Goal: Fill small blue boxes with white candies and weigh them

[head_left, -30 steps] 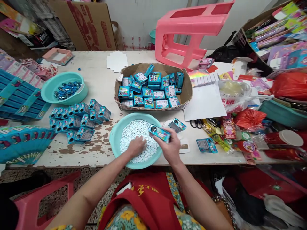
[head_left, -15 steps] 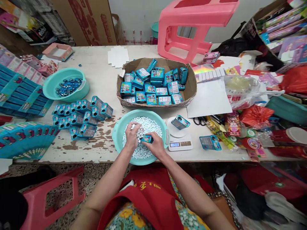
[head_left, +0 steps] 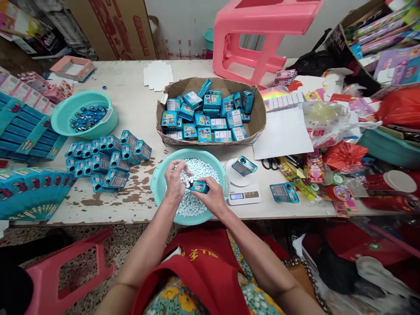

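Over a turquoise basin [head_left: 157, 192] of small round white candies [head_left: 193, 209], my left hand [head_left: 175, 180] is cupped closed around some of the candies. My right hand [head_left: 212, 197] grips a small blue candy box [head_left: 199, 187] between thumb and fingers, its end facing the candies in my left hand. Just right of the basin, another blue box [head_left: 244, 166] rests on the round plate of a white kitchen scale [head_left: 251, 194] with a lit display. A further blue box [head_left: 284, 193] lies on the table to the right of the scale.
Behind the basin stands a cardboard carton [head_left: 210, 143] full of blue boxes. To the left are several grouped blue boxes [head_left: 118, 162] and a turquoise bowl [head_left: 111, 122] of shiny blue wrapped pieces. Scissors [head_left: 269, 163] and packets clutter the right. A pink stool [head_left: 226, 52] sits at the back.
My left hand has turned slightly, its cupped fingers closer to the box's end. The box in my right hand stays over the basin. The whole view has shifted a little.
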`<act>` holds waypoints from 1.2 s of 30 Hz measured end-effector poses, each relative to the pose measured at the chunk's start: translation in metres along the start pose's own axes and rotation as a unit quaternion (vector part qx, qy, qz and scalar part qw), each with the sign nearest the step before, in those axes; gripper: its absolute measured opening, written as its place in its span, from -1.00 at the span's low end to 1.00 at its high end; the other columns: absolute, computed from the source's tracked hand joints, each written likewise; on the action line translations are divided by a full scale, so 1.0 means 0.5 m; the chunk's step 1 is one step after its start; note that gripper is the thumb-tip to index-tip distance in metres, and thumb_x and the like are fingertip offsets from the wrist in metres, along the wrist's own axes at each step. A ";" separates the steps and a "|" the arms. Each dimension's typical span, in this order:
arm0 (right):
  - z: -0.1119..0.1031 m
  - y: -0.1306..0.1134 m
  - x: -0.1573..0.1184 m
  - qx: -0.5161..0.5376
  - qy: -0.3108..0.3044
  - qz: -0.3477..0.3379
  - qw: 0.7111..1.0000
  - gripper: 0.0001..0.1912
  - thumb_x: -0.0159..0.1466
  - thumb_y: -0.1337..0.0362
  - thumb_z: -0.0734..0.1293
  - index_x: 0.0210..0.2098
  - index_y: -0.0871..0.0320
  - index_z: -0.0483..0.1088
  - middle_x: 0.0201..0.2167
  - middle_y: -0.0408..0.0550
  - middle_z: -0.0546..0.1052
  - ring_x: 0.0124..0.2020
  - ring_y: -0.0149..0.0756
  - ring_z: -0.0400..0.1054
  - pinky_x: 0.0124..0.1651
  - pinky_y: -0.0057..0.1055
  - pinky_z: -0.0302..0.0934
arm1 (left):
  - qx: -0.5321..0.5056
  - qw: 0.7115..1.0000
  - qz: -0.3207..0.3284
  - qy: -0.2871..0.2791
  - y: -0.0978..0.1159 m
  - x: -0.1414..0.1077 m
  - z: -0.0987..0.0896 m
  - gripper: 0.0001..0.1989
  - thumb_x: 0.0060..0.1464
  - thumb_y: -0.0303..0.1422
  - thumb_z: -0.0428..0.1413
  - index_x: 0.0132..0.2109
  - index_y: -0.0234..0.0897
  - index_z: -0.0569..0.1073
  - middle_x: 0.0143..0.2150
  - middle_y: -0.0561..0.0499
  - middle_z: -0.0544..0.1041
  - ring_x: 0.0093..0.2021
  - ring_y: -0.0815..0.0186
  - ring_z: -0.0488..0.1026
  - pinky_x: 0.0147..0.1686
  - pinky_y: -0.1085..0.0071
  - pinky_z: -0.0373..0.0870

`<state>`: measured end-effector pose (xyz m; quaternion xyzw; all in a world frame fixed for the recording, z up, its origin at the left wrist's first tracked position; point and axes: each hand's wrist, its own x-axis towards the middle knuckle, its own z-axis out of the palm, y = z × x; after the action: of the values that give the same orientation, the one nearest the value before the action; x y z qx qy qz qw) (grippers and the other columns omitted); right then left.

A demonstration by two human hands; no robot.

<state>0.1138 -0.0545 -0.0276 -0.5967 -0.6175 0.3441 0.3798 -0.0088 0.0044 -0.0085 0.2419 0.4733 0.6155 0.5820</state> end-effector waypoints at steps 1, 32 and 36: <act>-0.001 0.000 0.000 0.003 -0.001 0.000 1.000 -0.69 0.04 0.21 0.45 -0.22 0.07 0.41 -0.27 -0.10 0.48 -0.19 -0.18 0.39 -0.12 -0.29 0.25 | 0.002 1.000 0.005 -0.005 0.001 -0.002 0.002 -0.76 -0.08 -0.27 0.21 -0.36 -0.29 0.32 -0.47 0.13 0.38 -0.59 0.48 0.35 -0.50 0.46 0.37; 0.007 -0.004 0.003 0.098 -0.005 0.036 0.995 -0.66 0.00 0.20 0.47 -0.23 0.11 0.44 -0.28 -0.11 0.48 -0.20 -0.20 0.37 -0.11 -0.30 0.22 | -0.010 1.000 -0.022 -0.012 0.017 -0.022 0.021 -0.75 -0.01 -0.26 0.19 -0.44 -0.28 0.29 -0.69 0.20 0.19 -0.73 0.55 0.11 -0.72 0.58 0.01; -0.011 0.007 -0.007 0.195 -0.022 0.061 0.979 -0.57 -0.04 0.14 0.50 -0.19 0.10 0.43 -0.23 -0.10 0.47 -0.18 -0.21 0.37 -0.09 -0.30 0.25 | -0.074 0.997 -0.029 -0.025 0.055 -0.007 -0.005 -0.80 -0.01 -0.30 0.20 -0.38 -0.29 0.33 -0.68 0.21 0.17 -0.72 0.58 0.05 -0.73 0.61 -0.06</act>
<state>0.1205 -0.0578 -0.0281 -0.5399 -0.5093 0.4938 0.4531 -0.0234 0.0036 0.0150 0.1995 0.4185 0.6258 0.6272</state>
